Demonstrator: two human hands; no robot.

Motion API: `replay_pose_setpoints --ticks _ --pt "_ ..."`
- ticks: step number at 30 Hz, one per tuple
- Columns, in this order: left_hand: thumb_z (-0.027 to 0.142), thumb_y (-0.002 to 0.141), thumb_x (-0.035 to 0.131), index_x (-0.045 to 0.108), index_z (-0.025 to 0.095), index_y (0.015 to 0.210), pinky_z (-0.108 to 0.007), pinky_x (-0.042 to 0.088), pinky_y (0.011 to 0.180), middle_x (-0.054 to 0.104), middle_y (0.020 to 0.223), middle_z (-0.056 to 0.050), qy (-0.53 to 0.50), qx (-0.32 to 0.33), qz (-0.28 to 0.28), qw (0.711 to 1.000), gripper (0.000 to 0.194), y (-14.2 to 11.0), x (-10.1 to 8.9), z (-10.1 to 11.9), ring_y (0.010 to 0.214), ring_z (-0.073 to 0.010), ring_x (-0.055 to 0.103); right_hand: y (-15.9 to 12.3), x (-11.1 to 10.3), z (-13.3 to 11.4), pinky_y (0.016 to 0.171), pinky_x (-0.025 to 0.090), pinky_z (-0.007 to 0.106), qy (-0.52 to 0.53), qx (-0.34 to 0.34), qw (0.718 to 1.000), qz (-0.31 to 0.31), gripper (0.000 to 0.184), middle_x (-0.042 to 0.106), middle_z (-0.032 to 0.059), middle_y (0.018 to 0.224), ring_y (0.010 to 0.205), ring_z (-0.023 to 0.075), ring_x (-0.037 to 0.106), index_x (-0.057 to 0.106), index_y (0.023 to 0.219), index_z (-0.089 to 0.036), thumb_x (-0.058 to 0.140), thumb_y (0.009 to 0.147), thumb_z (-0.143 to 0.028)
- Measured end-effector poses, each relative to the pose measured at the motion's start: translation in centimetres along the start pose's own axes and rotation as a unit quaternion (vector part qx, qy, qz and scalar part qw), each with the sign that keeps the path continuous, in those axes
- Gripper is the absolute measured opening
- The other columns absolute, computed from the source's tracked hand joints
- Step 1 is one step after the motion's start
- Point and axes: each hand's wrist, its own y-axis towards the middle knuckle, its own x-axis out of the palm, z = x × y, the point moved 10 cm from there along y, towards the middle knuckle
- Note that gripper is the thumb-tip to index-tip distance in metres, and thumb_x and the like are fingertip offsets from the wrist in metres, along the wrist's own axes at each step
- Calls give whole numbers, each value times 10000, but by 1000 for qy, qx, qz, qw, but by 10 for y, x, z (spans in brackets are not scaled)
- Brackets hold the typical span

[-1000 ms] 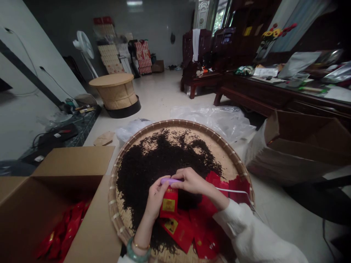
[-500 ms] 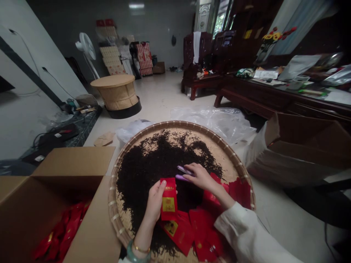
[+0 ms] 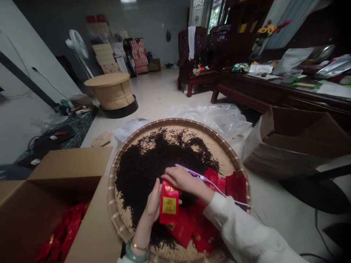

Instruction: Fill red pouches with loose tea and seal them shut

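Note:
My left hand point(image 3: 153, 202) holds upright a red tea packet point(image 3: 169, 202) with a gold-and-yellow label. My right hand point(image 3: 178, 179) rests over the packet's top edge and grips a purple corded heat sealer point(image 3: 190, 171), whose white cord point(image 3: 227, 194) runs off to the right. Beneath my hands lies a large round woven bamboo tray point(image 3: 175, 121), heaped with loose black tea leaves point(image 3: 153, 164). Several loose red packets point(image 3: 201, 226) lie on its lower right, partly hidden by my forearm.
An open cardboard box point(image 3: 68, 162) holding red packets point(image 3: 68, 232) stands at the lower left, touching the tray's edge. Another box point(image 3: 296, 140) stands to the right. Clear plastic sheeting point(image 3: 211, 118) lies behind the tray, and a dark wooden table point(image 3: 255, 89) runs along the right.
My right hand has moved back left, bringing the purple sealer over the packet's top. The left hand still holds the packet. The view has shifted slightly.

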Motion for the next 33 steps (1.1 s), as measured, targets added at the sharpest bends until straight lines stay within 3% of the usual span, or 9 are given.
replay_pose_setpoints --ticks 4,13,19,22,24,25,27,30,33 --pt "769 735 413 712 95 759 -276 461 444 666 512 -119 -11 -72 -71 995 738 -3 13 -16 439 -207 621 -4 -4 6 545 301 221 27 33 999 11 278 593 10 636 542 102 479 583 708 -158 497 940 -285" --pt "694 761 437 709 88 745 -245 446 413 720 641 -143 -33 -91 -128 987 665 -8 22 -17 431 -177 608 -10 -18 -2 551 326 205 113 -12 993 22 325 578 0 597 541 90 469 577 647 -152 539 906 -345" --pt "644 797 438 713 69 845 -257 479 427 730 704 -159 -62 -106 -152 981 639 -13 22 -17 443 -181 621 -16 -15 35 529 385 206 290 90 950 68 480 562 -14 608 525 96 494 619 812 -155 393 907 -567" --pt "618 817 450 715 84 887 -266 498 440 727 689 -145 -104 -16 -171 980 600 -26 6 24 506 -205 649 -27 -15 63 478 400 213 359 148 916 98 655 522 -24 576 457 95 475 606 925 -138 233 887 -676" --pt "611 790 517 703 196 978 -257 516 461 752 900 -99 -198 192 -146 950 492 -45 -24 86 610 -200 673 -37 -13 71 458 398 215 360 175 913 84 696 525 -18 566 434 95 480 609 906 -135 197 876 -696" --pt "651 739 557 666 288 1066 -241 527 494 738 1014 -51 -249 308 -123 910 500 -61 -44 115 661 -180 677 -42 -7 69 453 395 215 344 181 920 51 678 533 -12 559 432 97 490 615 865 -140 213 881 -686" --pt "692 685 582 545 342 1239 -203 544 606 671 1189 -13 -310 442 -70 839 656 -86 -76 142 808 -147 672 -55 13 53 458 394 218 263 171 948 -53 579 554 2 540 447 111 519 619 735 -157 343 875 -647" --pt "808 567 558 500 274 1294 -238 552 711 627 1252 -45 -293 392 -60 870 904 -75 -71 129 936 -183 643 -84 57 18 523 428 261 16 110 979 -169 379 609 41 568 540 173 591 620 607 -169 687 708 -529" --pt "793 552 598 577 312 1202 -295 553 722 674 1147 -33 -221 330 -79 914 809 -58 -50 101 882 -204 646 -111 100 1 537 461 318 -164 114 969 -143 260 679 134 767 678 264 637 671 836 -133 775 638 -265"
